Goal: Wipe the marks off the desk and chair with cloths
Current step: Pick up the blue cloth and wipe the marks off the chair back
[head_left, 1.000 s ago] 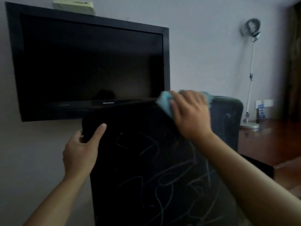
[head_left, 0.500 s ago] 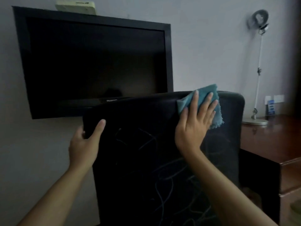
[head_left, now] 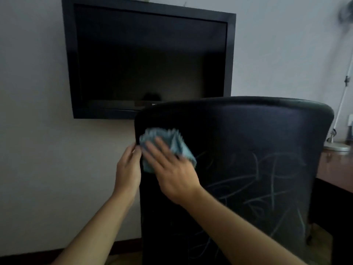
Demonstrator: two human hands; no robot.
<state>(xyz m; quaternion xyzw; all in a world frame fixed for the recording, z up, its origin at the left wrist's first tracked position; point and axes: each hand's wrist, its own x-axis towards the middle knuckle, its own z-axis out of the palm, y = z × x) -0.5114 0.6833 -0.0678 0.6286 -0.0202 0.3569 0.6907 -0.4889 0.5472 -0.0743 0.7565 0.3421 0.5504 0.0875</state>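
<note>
Wiping of the chair back is the step in hand. Nearest the viewer, both forearms reach up from the bottom edge of the head view to the chair backrest (head_left: 238, 159). The right hand (head_left: 172, 175) lies with straight fingers (head_left: 152, 150) flat on a blue cloth (head_left: 172, 144), pressing it against the backrest near its upper left corner; the hand is blurred, so I judge it is mid-stroke. The left hand (head_left: 128, 169) sits at the backrest's left edge, just beside the cloth, its fingers curled round that edge, seemingly to steady the chair.

The backrest is black and smooth, perhaps leather-like, upright, with a rounded top edge. Pale scribbled marks (head_left: 267, 178) cover its middle and right side and run down toward the lower edge; the top band and the upper left corner look free of them, though the light is dim. By that showing the chair is only partly done.

The next move, I judge, calls for carrying the cloth rightward and downward across the scribbles with firm flat pressure while the left hand braces the chair against turning.

Beyond the chair, a wooden tabletop (head_left: 336, 169) shows at the right edge, bearing the base of a desk lamp (head_left: 337, 146); whether it is marked I cannot tell. Farthest off, a dark television (head_left: 149, 60) hangs on the wall.
</note>
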